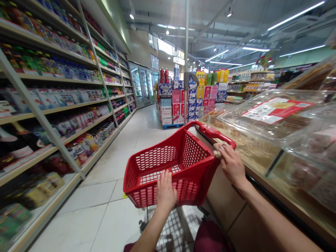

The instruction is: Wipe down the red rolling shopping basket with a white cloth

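Note:
A red plastic shopping cart [195,180] with a lattice basket stands in front of me, its basket holding nothing. My left hand [166,190] rests at the near side of the basket, fingers together and hooked over its rim. Against the right end of the cart's red handle [210,132], my right hand [232,164] presses a crumpled beige cloth [219,148], its fingers bent round it. Part of the cloth is hidden under those fingers. Below the basket shows the lower metal grid [170,227] with wheels beside it.
Shelves [76,136] of drinks and cans line the left. To the right, close to the cart, is a counter with clear plastic lids [262,129]. Stacked boxed drinks [181,105] stand ahead by a metal pole [186,59]. A tiled aisle [143,129] runs towards glass-door fridges [143,84].

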Motion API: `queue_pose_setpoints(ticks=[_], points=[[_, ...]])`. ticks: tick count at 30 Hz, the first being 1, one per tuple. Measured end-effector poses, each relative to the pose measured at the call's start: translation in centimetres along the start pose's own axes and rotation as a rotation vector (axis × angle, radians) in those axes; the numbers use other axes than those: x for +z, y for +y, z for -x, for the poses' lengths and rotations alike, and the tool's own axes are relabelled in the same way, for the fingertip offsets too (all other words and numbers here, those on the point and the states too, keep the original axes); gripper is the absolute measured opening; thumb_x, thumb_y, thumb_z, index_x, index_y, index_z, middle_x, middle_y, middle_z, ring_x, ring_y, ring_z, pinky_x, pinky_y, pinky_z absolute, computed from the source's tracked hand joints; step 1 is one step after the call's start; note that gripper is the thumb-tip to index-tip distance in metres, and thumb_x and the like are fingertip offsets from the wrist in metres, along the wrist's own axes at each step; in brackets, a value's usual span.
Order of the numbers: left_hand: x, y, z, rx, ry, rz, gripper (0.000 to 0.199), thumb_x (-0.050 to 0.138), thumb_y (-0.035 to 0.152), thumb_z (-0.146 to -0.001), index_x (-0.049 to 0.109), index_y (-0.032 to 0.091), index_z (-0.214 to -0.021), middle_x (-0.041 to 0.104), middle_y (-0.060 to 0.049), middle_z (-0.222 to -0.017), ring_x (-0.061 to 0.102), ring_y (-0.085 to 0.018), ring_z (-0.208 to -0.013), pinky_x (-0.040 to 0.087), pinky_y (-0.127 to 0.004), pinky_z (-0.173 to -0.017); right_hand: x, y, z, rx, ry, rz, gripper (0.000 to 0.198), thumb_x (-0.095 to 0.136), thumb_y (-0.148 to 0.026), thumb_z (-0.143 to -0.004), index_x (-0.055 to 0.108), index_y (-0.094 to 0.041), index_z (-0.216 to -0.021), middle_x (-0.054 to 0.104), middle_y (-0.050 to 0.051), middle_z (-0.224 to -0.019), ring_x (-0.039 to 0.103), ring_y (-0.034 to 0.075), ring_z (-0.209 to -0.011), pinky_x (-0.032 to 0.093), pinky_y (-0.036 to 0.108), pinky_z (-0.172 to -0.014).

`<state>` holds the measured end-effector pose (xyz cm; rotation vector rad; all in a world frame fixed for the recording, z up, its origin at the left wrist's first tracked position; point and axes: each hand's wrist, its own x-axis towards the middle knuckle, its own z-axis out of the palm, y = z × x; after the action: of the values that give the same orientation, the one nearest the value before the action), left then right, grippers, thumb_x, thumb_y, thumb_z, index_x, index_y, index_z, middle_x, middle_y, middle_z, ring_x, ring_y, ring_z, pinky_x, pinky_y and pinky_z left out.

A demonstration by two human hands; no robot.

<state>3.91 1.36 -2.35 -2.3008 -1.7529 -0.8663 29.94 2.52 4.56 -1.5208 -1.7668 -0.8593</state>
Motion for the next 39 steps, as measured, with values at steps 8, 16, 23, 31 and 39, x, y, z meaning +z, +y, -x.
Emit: queue_pose_setpoints(ticks=[8,16,23,31,39], points=[[-0.1,0.5,-0.2,0.002,-0.001,0.030,0.055,0.043,0.011,-0.064,0.043,0.007,-0.119,0.044,-0.012,-0.128,0.032,-0.024,-0.123,0.026,-0.044,-0.102,1.4,-4.4,1.2,-0.257,-0.073,-0.119,0.036,0.038,-0.012,-0.078,0.057,-0.018,-0.108,0.054,0.006,-0.119,0.038,0.023,-0.118,0.030,0.041,-0.099],[-0.1,1.2,0.3,-0.012,-0.026,-0.001,0.055,0.042,0.011,-0.065,0.042,0.005,-0.120,0.042,-0.013,-0.130,0.030,-0.024,-0.124,0.025,-0.044,-0.103,2.1,-4.7,1.3,-0.142,-0.022,-0.091,0.038,0.037,-0.009,-0.080,0.053,-0.013,-0.114,0.052,0.011,-0.120,0.037,0.023,-0.119,0.031,0.040,-0.096],[0.1,0.6,0.3,0.019,-0.050,0.016,0.058,0.042,0.009,-0.063,0.040,0.007,-0.121,0.041,-0.013,-0.131,0.028,-0.024,-0.125,0.025,-0.044,-0.103,1.9,-3.1,1.4,-0.244,-0.084,-0.137,0.038,0.035,-0.008,-0.082,0.054,-0.021,-0.112,0.055,0.006,-0.117,0.046,0.018,-0.111,0.028,0.038,-0.098],[-0.1,1.0,0.3,-0.003,-0.094,0.028,0.055,0.041,0.012,-0.067,0.039,0.006,-0.122,0.039,-0.013,-0.132,0.026,-0.023,-0.126,0.023,-0.045,-0.104,3.1,-8.2,2.1,-0.244,-0.082,-0.165,0.039,0.036,-0.010,-0.082,0.051,-0.019,-0.116,0.052,0.008,-0.121,0.041,0.021,-0.117,0.031,0.039,-0.096],[-0.4,-0.2,0.8,0.033,-0.080,-0.011,0.063,0.040,0.010,-0.066,0.031,0.010,-0.128,0.029,-0.009,-0.138,0.018,-0.023,-0.129,0.022,-0.046,-0.104,2.2,-4.8,1.2,-0.186,-0.011,-0.158,0.030,0.039,-0.016,-0.084,0.058,-0.022,-0.106,0.058,0.006,-0.114,0.049,0.020,-0.109,0.022,0.041,-0.099]])
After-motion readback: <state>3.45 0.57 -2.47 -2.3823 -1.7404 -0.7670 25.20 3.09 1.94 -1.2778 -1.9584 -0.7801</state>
